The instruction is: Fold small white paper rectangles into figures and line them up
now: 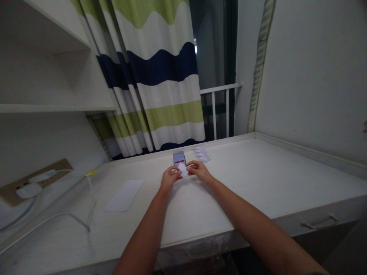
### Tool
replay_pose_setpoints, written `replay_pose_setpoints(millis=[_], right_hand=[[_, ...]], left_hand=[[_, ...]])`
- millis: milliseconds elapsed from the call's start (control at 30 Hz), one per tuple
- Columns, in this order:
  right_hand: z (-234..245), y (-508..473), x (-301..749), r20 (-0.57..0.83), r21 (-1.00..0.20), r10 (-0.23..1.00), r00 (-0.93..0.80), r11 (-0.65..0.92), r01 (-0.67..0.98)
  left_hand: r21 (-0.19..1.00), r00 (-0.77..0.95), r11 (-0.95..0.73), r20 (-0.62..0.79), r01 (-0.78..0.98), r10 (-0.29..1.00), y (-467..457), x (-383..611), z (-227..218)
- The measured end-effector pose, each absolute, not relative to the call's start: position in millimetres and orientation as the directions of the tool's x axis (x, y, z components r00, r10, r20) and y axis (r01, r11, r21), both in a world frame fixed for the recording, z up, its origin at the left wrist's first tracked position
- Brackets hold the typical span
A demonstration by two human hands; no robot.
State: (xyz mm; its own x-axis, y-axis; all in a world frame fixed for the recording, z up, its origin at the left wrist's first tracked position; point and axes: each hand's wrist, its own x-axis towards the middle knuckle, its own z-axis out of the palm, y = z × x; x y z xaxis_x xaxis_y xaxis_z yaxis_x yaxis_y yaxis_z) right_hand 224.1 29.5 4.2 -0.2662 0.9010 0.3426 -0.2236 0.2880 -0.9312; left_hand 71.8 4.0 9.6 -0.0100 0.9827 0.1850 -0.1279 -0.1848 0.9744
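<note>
Both my hands meet over the white desk near its middle. My left hand and my right hand each pinch an edge of a small white piece of paper held between them, just above the desk top. A phone with a lit screen lies flat right behind the paper. Beyond my right hand lies a small pile of white paper pieces.
A white sheet lies on the desk to the left. A white cable runs from a wall socket plate across the left side. A striped curtain hangs behind the desk; shelves stand at left, a wall at right.
</note>
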Motion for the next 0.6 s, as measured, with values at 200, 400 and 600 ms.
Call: replay_pose_setpoints(millis=[200,400,600], right_hand=[[7.0,28.6,223.2,0.324,-0.933,0.911,-0.255,0.262,-0.247],[6.7,27.5,225.1,0.153,-0.977,0.968,-0.201,0.118,-0.178],[6.1,28.0,225.3,0.102,-0.983,0.97,-0.222,0.064,-0.171]], left_hand=[[0.974,0.034,-0.178,0.184,-0.142,0.982,2.1,71.2,12.3],[0.973,0.037,-0.192,0.198,-0.129,0.979,-0.3,73.3,14.1],[0.976,0.038,-0.183,0.189,-0.121,0.981,-1.3,73.7,13.6]])
